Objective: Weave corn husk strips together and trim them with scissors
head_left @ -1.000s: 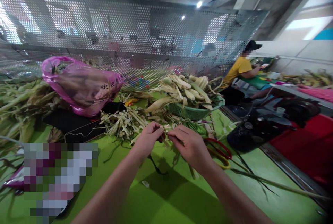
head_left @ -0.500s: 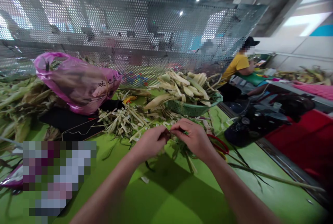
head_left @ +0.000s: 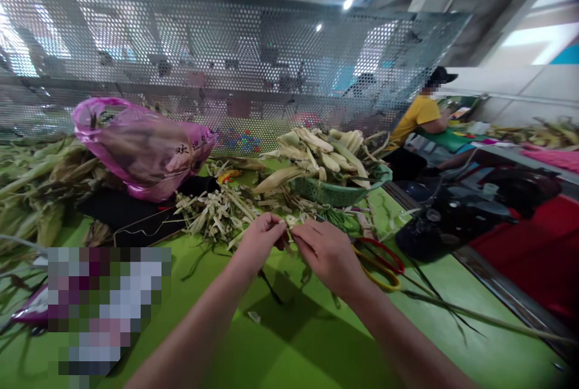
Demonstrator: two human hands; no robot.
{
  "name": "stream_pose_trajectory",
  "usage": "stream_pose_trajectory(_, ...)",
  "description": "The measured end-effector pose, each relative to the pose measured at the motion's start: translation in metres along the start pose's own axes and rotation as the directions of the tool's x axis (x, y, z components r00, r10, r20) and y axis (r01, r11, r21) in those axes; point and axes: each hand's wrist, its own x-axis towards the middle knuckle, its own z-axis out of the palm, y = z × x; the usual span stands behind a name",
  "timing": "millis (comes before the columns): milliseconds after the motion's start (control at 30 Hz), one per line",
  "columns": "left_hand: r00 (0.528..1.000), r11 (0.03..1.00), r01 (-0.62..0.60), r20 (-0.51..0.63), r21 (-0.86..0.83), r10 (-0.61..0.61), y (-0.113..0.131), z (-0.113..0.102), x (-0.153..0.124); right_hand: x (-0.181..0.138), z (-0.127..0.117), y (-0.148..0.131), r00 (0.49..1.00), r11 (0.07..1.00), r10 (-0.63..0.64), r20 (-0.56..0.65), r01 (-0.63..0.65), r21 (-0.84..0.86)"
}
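Observation:
In the middle of the view, my left hand [head_left: 260, 241] and my right hand [head_left: 323, 251] meet over the green table, fingers closed in pinches. Between the fingertips shows a small pale strip of corn husk [head_left: 290, 220], partly hidden by the fingers. A dark thin strand [head_left: 271, 286] trails below my left hand. Beside my right wrist lie scissors [head_left: 384, 265] with red and yellow handles. Just beyond the hands, a heap of cut husk pieces [head_left: 217, 211] covers the table, and a green basket [head_left: 330, 193] holds dry corn husks [head_left: 328, 151].
A pink plastic bag [head_left: 149, 151] stands at back left, near piled husks [head_left: 45, 178]. A long stalk [head_left: 488, 315] lies on the table [head_left: 203, 341] to the right. Dark equipment [head_left: 452, 214] sits past the right edge. A person in yellow [head_left: 420, 114] works farther off.
My hands have turned slightly, and the pale strip between them shows more. The green strands beneath my right hand have mostly gone from sight. The scissors' handles are more exposed.

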Motion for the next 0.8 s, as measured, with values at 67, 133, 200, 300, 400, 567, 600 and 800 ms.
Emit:
stream_pose_trajectory(67, 1.000, 0.995, -0.017, -0.019, 0.102, 0.019, -0.004, 0.001, 0.000, 0.000, 0.000, -0.002, 0.998, 0.996, -0.052, 0.019, 0.053, -0.072)
stream_pose_trajectory(133, 0.998, 0.965, -0.052, -0.025, 0.257, 0.061, -0.007, 0.001, -0.001, 0.000, 0.001, -0.003, 0.998, 0.995, -0.067, 0.021, 0.069, -0.077)
stream_pose_trajectory(200, 0.989, 0.882, -0.130, -0.009, 0.453, 0.150, -0.007, 0.002, -0.004, -0.001, 0.000, -0.003, 0.998, 0.997, -0.058, 0.019, 0.060, -0.058)
stream_pose_trajectory(300, 0.960, 0.706, -0.254, 0.087, 0.661, 0.265, -0.004, 0.001, -0.009, -0.002, -0.002, 0.002, 0.998, 0.999, -0.050, 0.038, 0.050, -0.002)
stream_pose_trajectory(400, 0.958, 0.693, -0.286, 0.189, 0.662, 0.214, 0.002, -0.001, -0.010, -0.001, -0.004, 0.014, 0.998, 0.984, 0.012, 0.060, -0.022, 0.177)
stream_pose_trajectory(567, 0.951, 0.970, -0.065, 0.310, 0.234, -0.011, 0.011, -0.005, -0.007, 0.005, -0.001, 0.028, 0.957, 0.779, 0.272, 0.104, -0.282, 0.560)
stream_pose_trajectory(600, 0.954, 0.990, -0.020, 0.300, 0.136, -0.022, 0.012, -0.005, -0.007, 0.005, 0.001, 0.028, 0.946, 0.735, 0.300, 0.126, -0.313, 0.602)
stream_pose_trajectory(800, 0.995, 0.992, 0.065, 0.076, -0.112, -0.057, 0.009, -0.003, -0.004, 0.003, 0.006, 0.016, 0.971, 0.817, 0.230, 0.063, -0.228, 0.529)
